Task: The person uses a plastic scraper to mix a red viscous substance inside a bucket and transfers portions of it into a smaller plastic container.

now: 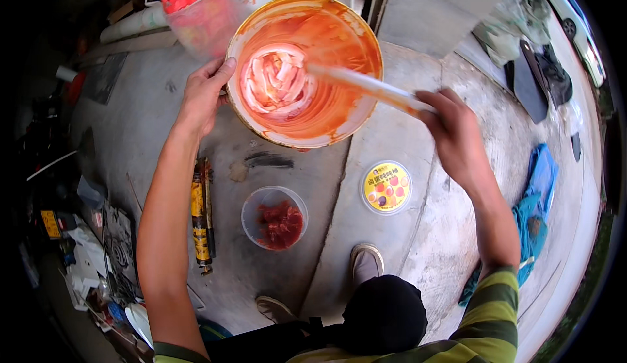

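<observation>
A round bucket (347, 26), its inner wall smeared orange-red, is tilted so that its mouth shows from above. My left hand (206, 92) grips its left rim, thumb on top. In my right hand (457, 131) is the end of a long whitish stick (375, 87), stained orange. The stick reaches into the bucket, its far end beside a pale pink, streaky mass (277, 79); motion blurs that end. Below the bucket, a clear plastic tub (251, 215) on the floor holds dark red, paste-like stuff (283, 224). A round yellow printed lid (386, 188) lies to the tub's right.
A yellow-and-black grease gun (200, 222) lies left of the tub. Behind the bucket stand a red-and-clear plastic bag (202, 20) and a long pale roll (134, 24). Blue-green cloth (532, 216) lies at right. Assorted clutter fills the left edge. My shoes (367, 258) are near.
</observation>
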A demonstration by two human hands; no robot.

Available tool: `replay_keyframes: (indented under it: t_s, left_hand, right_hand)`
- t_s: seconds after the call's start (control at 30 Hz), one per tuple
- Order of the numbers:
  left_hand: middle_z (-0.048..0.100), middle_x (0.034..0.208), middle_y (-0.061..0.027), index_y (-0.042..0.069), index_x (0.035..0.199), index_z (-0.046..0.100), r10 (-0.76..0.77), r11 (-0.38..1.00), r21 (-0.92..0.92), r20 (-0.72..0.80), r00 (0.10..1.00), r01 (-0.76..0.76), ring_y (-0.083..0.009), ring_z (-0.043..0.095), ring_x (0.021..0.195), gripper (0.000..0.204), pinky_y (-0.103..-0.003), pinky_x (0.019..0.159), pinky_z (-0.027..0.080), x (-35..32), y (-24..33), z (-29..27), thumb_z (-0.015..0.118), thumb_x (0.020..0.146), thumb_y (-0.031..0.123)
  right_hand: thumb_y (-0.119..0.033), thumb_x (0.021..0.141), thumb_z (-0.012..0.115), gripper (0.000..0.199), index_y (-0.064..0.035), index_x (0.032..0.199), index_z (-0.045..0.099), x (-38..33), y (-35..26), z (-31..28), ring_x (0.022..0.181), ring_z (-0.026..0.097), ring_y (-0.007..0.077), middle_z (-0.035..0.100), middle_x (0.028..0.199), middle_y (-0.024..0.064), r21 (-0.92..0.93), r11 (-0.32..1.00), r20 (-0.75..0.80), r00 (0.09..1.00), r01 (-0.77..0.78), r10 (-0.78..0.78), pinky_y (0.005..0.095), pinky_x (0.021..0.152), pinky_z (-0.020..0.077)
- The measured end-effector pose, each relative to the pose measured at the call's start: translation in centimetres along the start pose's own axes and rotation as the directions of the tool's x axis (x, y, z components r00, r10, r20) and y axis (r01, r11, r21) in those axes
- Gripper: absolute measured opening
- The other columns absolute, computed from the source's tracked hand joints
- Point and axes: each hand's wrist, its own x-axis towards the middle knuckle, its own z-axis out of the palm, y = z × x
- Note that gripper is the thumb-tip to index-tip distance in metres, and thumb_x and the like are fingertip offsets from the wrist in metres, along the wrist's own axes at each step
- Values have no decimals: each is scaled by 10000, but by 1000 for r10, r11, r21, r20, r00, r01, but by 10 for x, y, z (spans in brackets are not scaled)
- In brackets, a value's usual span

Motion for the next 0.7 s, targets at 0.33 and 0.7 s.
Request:
replay_keyframes:
  t_s: [0.33, 0.7]
  left_hand:
    - [652, 968, -1, 3, 1306, 587, 91, 996, 22, 40, 995, -92, -68, 596, 838, 443, -247, 729, 499, -23, -6, 25, 659, 957, 266]
    - [671, 1105, -76, -61, 1337, 538, 164, 986, 16, 149, 975, -168, -100, 615, 934, 495, -255, 840, 502, -34, -5, 42, 681, 941, 199]
  right_hand:
    - [-76, 862, 529, 260, -73, 1095, 643, 82, 31, 129, 971, 615, 286, 601, 1050, 140, -709, 646, 219, 959, 283, -179, 380, 808, 533]
    - [-93, 895, 514, 356, -35, 1236, 599, 92, 34, 177, 930, 661, 279, 600, 1062, 171, -679, 716, 205, 978, 161, -26, 383, 701, 569]
